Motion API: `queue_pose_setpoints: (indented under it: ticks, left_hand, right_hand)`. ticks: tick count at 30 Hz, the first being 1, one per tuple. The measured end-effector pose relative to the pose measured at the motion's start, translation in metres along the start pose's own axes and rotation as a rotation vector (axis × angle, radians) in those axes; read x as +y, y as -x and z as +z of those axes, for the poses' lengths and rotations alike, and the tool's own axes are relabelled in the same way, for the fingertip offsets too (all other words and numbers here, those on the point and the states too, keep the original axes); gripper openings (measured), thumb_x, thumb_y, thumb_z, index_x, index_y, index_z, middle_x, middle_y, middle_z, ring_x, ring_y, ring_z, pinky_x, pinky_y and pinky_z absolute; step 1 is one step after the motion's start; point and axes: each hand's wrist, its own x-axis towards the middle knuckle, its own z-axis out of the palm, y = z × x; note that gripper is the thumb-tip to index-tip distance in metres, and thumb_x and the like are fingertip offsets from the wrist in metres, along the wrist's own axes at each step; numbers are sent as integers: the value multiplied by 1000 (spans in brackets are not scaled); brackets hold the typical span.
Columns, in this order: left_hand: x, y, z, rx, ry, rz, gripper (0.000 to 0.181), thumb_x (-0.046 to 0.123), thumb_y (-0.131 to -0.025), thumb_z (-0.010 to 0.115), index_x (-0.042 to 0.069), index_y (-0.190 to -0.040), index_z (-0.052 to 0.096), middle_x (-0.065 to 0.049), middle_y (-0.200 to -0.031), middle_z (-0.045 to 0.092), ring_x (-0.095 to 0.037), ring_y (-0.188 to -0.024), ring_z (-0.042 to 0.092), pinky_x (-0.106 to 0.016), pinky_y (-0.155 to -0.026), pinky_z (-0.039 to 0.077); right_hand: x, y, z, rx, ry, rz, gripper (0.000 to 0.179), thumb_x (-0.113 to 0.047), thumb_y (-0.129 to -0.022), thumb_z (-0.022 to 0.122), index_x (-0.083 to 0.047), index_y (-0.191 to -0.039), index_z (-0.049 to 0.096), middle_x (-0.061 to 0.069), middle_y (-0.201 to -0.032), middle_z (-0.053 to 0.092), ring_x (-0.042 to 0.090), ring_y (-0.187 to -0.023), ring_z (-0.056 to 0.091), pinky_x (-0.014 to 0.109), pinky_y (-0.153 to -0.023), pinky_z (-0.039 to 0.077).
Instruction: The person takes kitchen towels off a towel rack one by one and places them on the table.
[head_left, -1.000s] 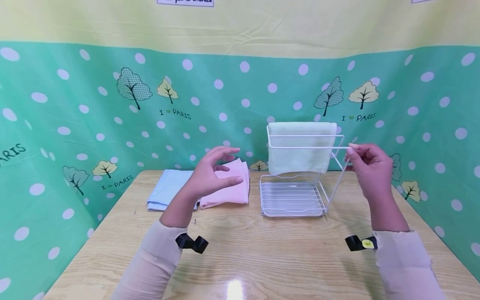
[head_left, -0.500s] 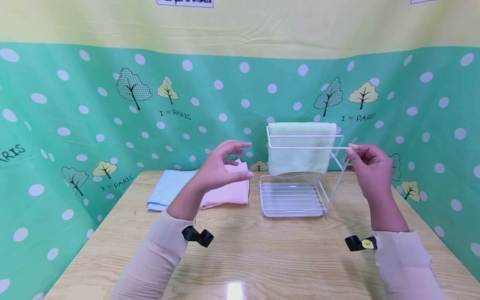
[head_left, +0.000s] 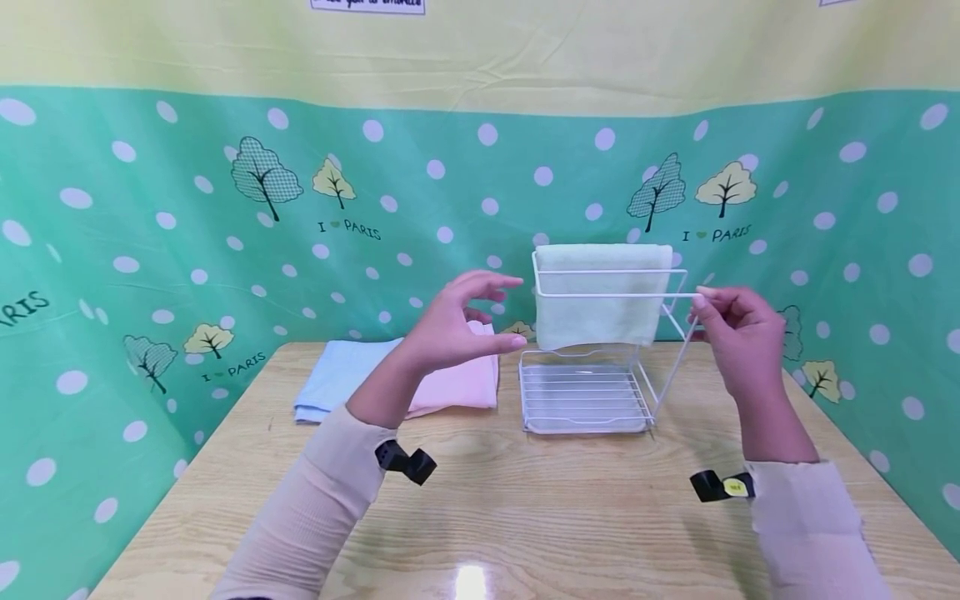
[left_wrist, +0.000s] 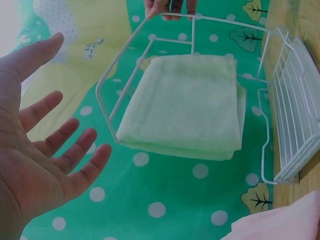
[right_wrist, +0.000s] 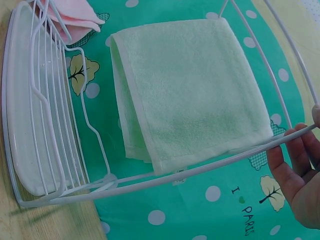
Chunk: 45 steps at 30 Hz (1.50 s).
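Observation:
A white wire rack (head_left: 615, 295) stands on the table, and a pale green towel (head_left: 600, 321) hangs folded over its rear top bar. My right hand (head_left: 750, 342) pinches the rack's top right front corner between thumb and fingers; the right wrist view shows the fingers at the side bar (right_wrist: 150, 187). My left hand (head_left: 450, 329) is in the air just left of the rack, thumb and fingers spread apart, holding nothing. In the left wrist view the palm faces the green towel (left_wrist: 185, 105) across a gap.
Left of the rack lie a folded pink towel (head_left: 465, 387), partly hidden behind my left hand, and a folded blue towel (head_left: 341, 375). The rack's base carries a wire grid over a pale tray (right_wrist: 22, 125). A dotted green curtain (head_left: 420, 200) hangs behind the wooden table (head_left: 525, 508).
My left hand has moved right and slightly up, from over the pink towel toward the rack's left side. The right hand, rack and green towel have stayed in place.

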Motion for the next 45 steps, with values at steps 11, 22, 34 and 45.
queue_pose_setpoints:
  ticks: [11,22,34,45]
  left_hand:
    - [8,-15,1,-31,19,33,59,21,-77,83,12,-131,60,-2,-130,52,-15,-113,54,-35,-87,54]
    - [16,-32,-3,-42,14,-3,58,23,-78,83,14,-131,61,-2,-132,51,-14,-114,54,-31,-88,52]
    - [23,-45,0,-45,9,-36,58,27,-79,82,15,-131,60,-2,-133,51,-14,-113,54,-32,-89,52]
    - [28,-62,4,-50,18,-64,59,33,-79,82,19,-132,59,-1,-133,51,-24,-120,54,-30,-85,53]
  right_hand:
    - [1,0,-1,-1,0,8,27,-15,-91,69,0,-113,68,4,-89,63,18,-80,61,19,-67,56]
    - [-1,0,0,-1,-16,-3,27,-14,-91,70,4,-112,66,5,-88,63,18,-79,61,19,-66,56]
    - [-1,1,-1,-3,-17,-3,25,-14,-91,69,1,-110,68,5,-87,63,16,-78,60,19,-65,56]
    - [0,0,-1,-7,-10,-2,24,-14,-91,69,-1,-110,68,4,-89,63,16,-79,60,20,-67,56]
